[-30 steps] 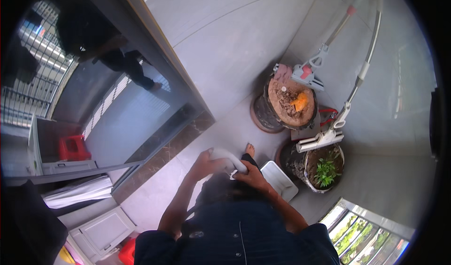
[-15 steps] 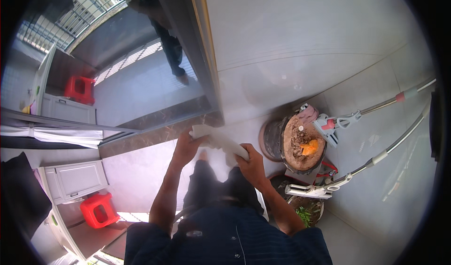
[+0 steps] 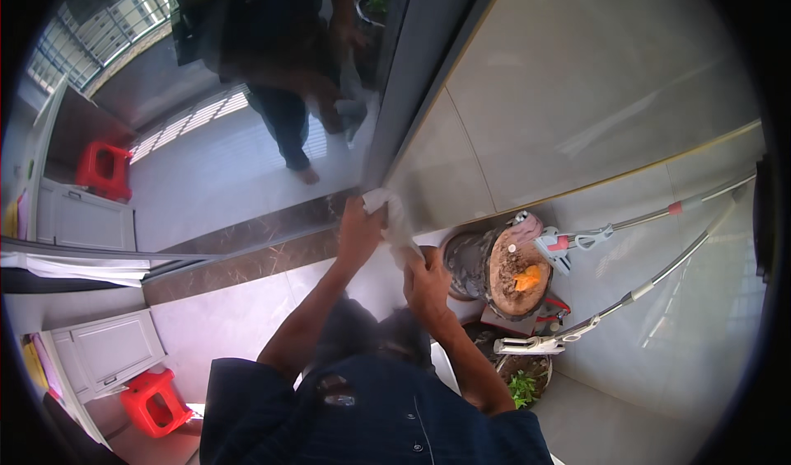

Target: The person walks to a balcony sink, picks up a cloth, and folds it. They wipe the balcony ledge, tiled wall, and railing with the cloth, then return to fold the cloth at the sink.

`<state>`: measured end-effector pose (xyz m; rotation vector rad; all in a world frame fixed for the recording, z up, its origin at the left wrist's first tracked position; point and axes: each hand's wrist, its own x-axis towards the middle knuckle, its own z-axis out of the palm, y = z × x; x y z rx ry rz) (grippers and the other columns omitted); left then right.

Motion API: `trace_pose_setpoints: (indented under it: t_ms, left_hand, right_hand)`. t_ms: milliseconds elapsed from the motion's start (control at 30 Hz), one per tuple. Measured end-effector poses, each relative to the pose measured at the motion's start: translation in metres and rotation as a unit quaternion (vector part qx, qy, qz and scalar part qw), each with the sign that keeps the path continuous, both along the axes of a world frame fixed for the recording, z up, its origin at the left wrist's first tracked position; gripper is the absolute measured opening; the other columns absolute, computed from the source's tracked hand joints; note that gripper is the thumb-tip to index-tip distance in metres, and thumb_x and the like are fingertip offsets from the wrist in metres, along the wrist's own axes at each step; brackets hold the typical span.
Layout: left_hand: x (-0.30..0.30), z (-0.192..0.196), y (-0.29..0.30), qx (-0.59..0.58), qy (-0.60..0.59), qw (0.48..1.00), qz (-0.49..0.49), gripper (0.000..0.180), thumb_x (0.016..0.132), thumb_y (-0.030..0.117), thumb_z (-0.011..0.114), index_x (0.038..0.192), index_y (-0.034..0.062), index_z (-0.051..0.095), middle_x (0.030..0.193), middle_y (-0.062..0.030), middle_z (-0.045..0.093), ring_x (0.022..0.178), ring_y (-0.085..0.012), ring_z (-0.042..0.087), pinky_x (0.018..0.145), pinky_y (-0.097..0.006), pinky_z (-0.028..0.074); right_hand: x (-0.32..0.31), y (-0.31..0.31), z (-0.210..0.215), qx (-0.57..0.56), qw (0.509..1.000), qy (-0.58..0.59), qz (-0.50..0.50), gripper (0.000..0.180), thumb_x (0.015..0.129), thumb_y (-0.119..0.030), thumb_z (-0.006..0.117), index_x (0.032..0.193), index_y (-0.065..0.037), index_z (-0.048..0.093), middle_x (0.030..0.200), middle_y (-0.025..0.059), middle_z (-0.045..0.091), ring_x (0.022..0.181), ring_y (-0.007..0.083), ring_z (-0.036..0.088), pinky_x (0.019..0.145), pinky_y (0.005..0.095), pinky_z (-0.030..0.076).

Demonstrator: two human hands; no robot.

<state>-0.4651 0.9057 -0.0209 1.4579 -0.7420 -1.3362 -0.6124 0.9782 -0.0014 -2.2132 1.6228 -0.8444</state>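
A whitish cloth [image 3: 399, 227] hangs between my two hands, bunched and twisted, in front of a dark-framed glass door. My left hand [image 3: 361, 232] is closed round its upper end, close to the door's sill. Lower down and to the right, my right hand [image 3: 427, 285] grips the other end with the fingers curled in. The glass pane [image 3: 239, 143] reflects my body and the cloth.
Right of my hands stands a round planter [image 3: 519, 279] with brown soil and an orange thing on top. Two long-handled mops [image 3: 643, 290] lean beside it. A leafy potted plant [image 3: 524, 389] is nearer. A red stool [image 3: 156, 403] and white cabinet [image 3: 109, 349] are at left.
The view has turned, so the door fills more of the upper middle. My hands have come closer together with the cloth, which now hangs more steeply between them.
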Motion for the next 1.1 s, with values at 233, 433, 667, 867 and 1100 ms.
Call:
trace_pose_setpoints:
  t_ms: [233, 433, 667, 867, 1100]
  left_hand:
    - [-0.038, -0.064, -0.045, -0.231, -0.203, 0.951, 0.016, 0.025, 0.087, 0.005, 0.056, 0.112, 0.0017, 0.059, 0.107, -0.0170, 0.055, 0.099, -0.0314, 0.056, 0.088, -0.037, 0.045]
    - [-0.057, 0.025, -0.044, -0.280, -0.090, 0.954, 0.058, 0.024, 0.084, 0.002, 0.058, 0.108, 0.0019, 0.058, 0.111, -0.0174, 0.050, 0.105, -0.0318, 0.052, 0.087, -0.039, 0.042]
    - [-0.054, 0.227, -0.100, -0.660, -0.088, 0.728, 0.162, 0.026, 0.077, 0.001, 0.062, 0.103, 0.0014, 0.060, 0.106, -0.0158, 0.051, 0.098, -0.0318, 0.053, 0.083, -0.037, 0.044]
    - [-0.071, 0.332, -0.118, -0.766, -0.057, 0.596, 0.232, 0.025, 0.065, 0.004, 0.068, 0.089, 0.0049, 0.059, 0.092, -0.0119, 0.051, 0.086, -0.0317, 0.053, 0.073, -0.042, 0.043]
    - [-0.046, 0.158, -0.098, -0.601, -0.220, 0.747, 0.182, 0.035, 0.070, 0.005, 0.072, 0.102, 0.0050, 0.058, 0.102, -0.0153, 0.054, 0.093, -0.0365, 0.058, 0.077, -0.044, 0.048]
  right_hand:
    - [0.022, -0.026, 0.000, -0.073, 0.996, 0.042, -0.037, 0.031, 0.079, 0.005, 0.056, 0.106, -0.010, 0.064, 0.097, 0.0144, 0.057, 0.075, 0.0351, 0.062, 0.060, 0.0425, 0.052]
    - [0.026, -0.024, 0.076, -0.089, 0.990, 0.044, -0.103, 0.042, 0.079, 0.011, 0.056, 0.116, -0.007, 0.063, 0.110, 0.0189, 0.058, 0.091, 0.0373, 0.063, 0.073, 0.0415, 0.054]
    - [0.014, -0.042, 0.241, -0.360, 0.922, 0.082, -0.118, 0.043, 0.080, 0.015, 0.057, 0.115, -0.007, 0.067, 0.109, 0.0141, 0.059, 0.101, 0.0294, 0.060, 0.084, 0.0381, 0.050]
    - [0.006, -0.047, 0.298, -0.505, 0.843, 0.107, -0.152, 0.035, 0.081, 0.009, 0.065, 0.112, -0.006, 0.068, 0.105, 0.0082, 0.060, 0.095, 0.0211, 0.059, 0.077, 0.0312, 0.051]
    - [0.003, -0.051, 0.177, -0.300, 0.940, 0.137, -0.091, 0.042, 0.074, 0.009, 0.066, 0.111, -0.011, 0.070, 0.100, 0.0111, 0.059, 0.086, 0.0274, 0.062, 0.073, 0.0368, 0.052]
